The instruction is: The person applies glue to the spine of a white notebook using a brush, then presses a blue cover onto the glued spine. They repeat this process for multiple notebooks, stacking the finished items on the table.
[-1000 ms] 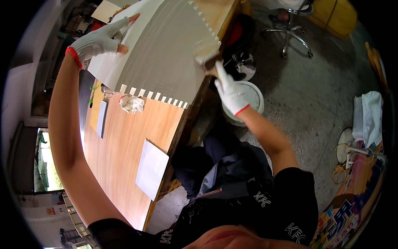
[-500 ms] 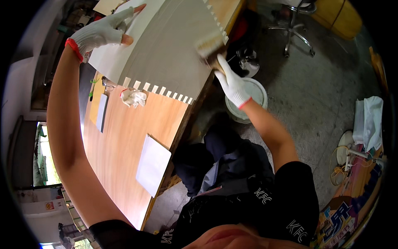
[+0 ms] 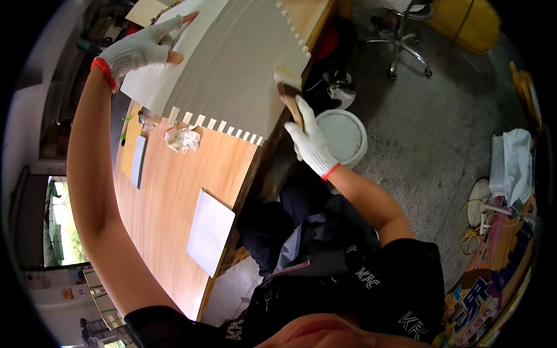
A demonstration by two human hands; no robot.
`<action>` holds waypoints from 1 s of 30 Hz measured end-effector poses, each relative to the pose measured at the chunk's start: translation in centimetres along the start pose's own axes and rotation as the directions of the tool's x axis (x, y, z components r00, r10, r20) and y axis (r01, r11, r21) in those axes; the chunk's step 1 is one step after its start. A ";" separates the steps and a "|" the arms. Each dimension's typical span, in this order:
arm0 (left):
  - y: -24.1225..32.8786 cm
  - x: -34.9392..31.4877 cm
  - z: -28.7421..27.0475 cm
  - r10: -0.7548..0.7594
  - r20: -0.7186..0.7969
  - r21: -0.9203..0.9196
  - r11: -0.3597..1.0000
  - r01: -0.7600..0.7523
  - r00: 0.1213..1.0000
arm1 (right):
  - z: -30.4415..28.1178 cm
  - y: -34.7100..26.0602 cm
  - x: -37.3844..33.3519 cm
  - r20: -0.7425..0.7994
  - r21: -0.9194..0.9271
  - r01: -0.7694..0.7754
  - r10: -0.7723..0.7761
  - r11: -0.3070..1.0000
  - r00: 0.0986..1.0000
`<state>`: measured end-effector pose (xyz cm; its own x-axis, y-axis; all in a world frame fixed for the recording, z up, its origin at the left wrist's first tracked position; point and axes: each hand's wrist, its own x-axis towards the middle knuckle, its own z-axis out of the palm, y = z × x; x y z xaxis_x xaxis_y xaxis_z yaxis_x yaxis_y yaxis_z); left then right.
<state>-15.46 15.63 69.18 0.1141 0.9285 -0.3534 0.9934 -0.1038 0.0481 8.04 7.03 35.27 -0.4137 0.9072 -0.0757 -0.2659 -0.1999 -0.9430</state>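
"What's on the desk over there?"
"On my remote feed, I see its wood-grain top carrying a large grey-and-white sheet with pale tabs, a crumpled white glove just beside it, and a white rectangular panel along one edge."

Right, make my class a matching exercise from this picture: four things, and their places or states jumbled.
1. Brush
2. Loose glove
3. White tub
4. Left hand

A. Crumpled on the tabletop
B. Touching the white sheet
C. Held in the right hand
D. Beside the tabletop, lower down

Pairs: 1-C, 2-A, 3-D, 4-B
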 end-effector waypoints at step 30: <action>-0.1 -1.3 0.6 -0.002 -0.020 -0.037 0.999 0.002 1.000 | -0.2 -5.3 -4.4 0.184 0.209 -0.016 -0.023 0.978 0.983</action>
<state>-15.71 14.19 69.09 0.1115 0.9356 -0.3349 0.9927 -0.0890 0.0819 11.42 4.21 40.51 -0.5607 0.8280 0.0072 -0.4356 -0.2875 -0.8530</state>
